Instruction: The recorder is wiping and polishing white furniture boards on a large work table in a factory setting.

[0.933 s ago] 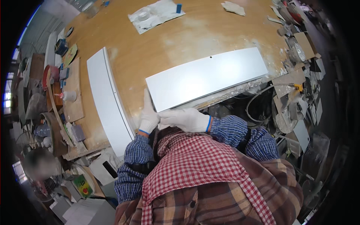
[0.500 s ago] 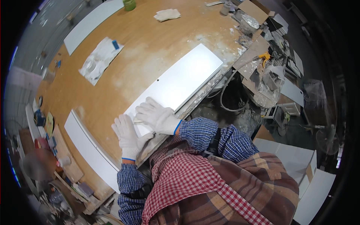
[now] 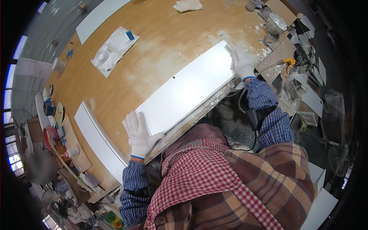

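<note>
A long glossy white panel (image 3: 188,86) with a small dark hole near its far edge lies along the table's near edge. My left hand (image 3: 138,134), in a white knit glove, is at the panel's left end. Its fingers are stretched out and its thumb points along the near edge, with the palm against the end. At the opposite end is my right hand (image 3: 242,64), gloved alike, fingers extended beside the panel's far right corner. Motion blurs it a little, and whether it touches the panel is hard to make out.
A second white panel (image 3: 100,142) lies to the left on the wooden table (image 3: 153,50). Farther back are a white cloth (image 3: 115,51) with a blue block (image 3: 130,35), and a folded glove-like cloth (image 3: 188,5). A yellow air gun (image 3: 288,62) and scraps clutter the right side.
My right hand has moved from beside my left hand to the panel's far right end. My left hand stays at the left end. The view has shifted slightly.
</note>
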Demonstrator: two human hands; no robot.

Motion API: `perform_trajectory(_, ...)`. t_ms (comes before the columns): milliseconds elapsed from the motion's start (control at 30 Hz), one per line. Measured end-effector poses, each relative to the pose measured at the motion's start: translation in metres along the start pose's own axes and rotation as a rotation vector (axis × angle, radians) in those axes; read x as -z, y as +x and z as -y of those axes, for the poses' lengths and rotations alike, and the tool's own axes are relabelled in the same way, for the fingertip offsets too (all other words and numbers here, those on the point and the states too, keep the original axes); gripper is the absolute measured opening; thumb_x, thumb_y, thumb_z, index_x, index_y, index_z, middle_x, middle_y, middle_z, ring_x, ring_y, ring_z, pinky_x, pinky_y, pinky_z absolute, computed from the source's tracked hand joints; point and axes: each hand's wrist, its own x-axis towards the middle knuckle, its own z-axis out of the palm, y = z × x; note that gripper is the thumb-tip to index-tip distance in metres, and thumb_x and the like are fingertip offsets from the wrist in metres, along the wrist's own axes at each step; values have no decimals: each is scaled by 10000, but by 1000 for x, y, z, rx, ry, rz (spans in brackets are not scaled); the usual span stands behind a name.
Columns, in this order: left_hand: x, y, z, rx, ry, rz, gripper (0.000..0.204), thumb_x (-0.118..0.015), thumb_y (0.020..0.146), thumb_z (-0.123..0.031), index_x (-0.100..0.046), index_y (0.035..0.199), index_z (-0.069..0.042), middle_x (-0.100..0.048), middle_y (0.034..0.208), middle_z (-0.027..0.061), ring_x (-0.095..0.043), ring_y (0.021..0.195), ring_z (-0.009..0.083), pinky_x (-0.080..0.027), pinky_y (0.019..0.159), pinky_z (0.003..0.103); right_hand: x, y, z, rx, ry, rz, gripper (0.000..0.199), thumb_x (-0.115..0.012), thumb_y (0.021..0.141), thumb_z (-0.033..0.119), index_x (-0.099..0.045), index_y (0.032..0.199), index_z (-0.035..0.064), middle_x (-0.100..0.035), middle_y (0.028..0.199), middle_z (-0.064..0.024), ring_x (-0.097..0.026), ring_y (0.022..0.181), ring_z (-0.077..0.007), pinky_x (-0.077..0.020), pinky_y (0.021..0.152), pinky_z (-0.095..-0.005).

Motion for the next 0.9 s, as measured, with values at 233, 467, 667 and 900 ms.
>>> perform_trajectory(233, -2, -36, -2, -21, 13, 133, 1280, -689, 603, -874, -433, 1439, 62, -364, 1508, 354, -324, 1384, 571, -223, 1160, 667, 39, -10, -32, -438, -161, 57, 419, -570, 979, 157, -584, 1396, 189, -619, 1227, -194, -638, 1097, -421, -524, 947, -488)
perform_trajectory(467, 34, -55, -25, -140, -93, 239, 1103, -945, 431, -461, -506, 1338, -10, -439, 1374, 269, -413, 1262, 474, -301, 1051, 637, 85, -88, 177, 24, 142, 482, 344, -535, 940, 119, -592, 1265, 218, -611, 1041, -192, -656, 937, -386, -556, 783, -492)
perform_trajectory(667, 21, -64, 4, -330, -56, 209, 870, -855, 555, -212, -539, 1342, -13, -482, 1399, 215, -432, 1311, 447, -323, 1071, 647, 89, -99, 218, 186, 177, 603, 283, -523, 921, 81, -599, 1175, 181, -608, 1005, -210, -679, 906, -399, -574, 745, -488)
perform_trajectory(900, -6, -67, 14, -353, -208, -85, 616, -656, 661, -36, -612, 1274, 20, -597, 1302, 185, -546, 1213, 394, -400, 1030, 564, 89, -114, 246, 214, 150, 683, 244, -517, 893, 48, -575, 1108, 148, -611, 1042, -203, -676, 921, -414, -567, 755, -517)
